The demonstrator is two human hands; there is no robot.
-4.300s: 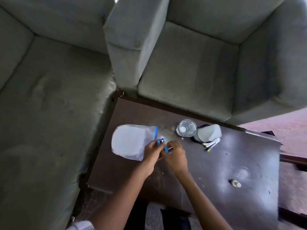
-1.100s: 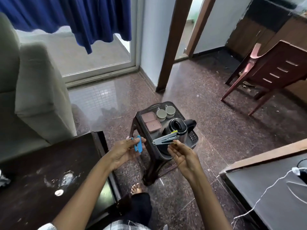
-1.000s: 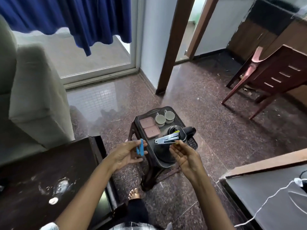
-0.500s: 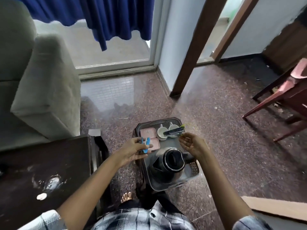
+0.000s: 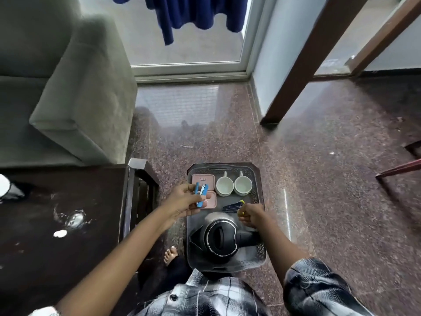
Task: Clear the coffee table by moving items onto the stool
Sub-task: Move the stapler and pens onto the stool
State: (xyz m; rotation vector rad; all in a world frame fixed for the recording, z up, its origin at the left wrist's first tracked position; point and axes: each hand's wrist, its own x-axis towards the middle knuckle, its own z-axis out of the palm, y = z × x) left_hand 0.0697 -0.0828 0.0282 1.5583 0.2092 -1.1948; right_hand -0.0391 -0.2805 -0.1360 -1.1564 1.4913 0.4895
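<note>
Now, vs half a sec back: the view has tipped down, so sofa (image 5: 75, 87) fills upper left and table (image 5: 57, 258) the lower left, w/ a white scrap (image 5: 59, 233) on its dark top.

L hand (image 5: 182, 201) is left of ctr, over stool's left edge, and has hardly moved. Its thumb & fingers are pinched on blue tool (image 5: 201, 193). The tool is in the air over near box (image 5: 211, 201), not on stool (image 5: 257, 197). Far box (image 5: 203, 180) lies just beyond it. Left cup (image 5: 224, 185) and right cup (image 5: 243, 185) stand side by side at the stool's far end, same as before.

Main change: stapler (image 5: 233, 205) was held up over the cups and now lies low, between cups and kettle (image 5: 219, 239), yellow tip pointing up-right. R hand (image 5: 250, 215) has dropped w/ it, fingers curled right at the stapler's near end. Can't tell if they pinch it or have let go.

Kettle sits at the stool's near end, bottom ctr, handle pointing right toward the R forearm. Chair leg (image 5: 398, 171) shows at right edge.
</note>
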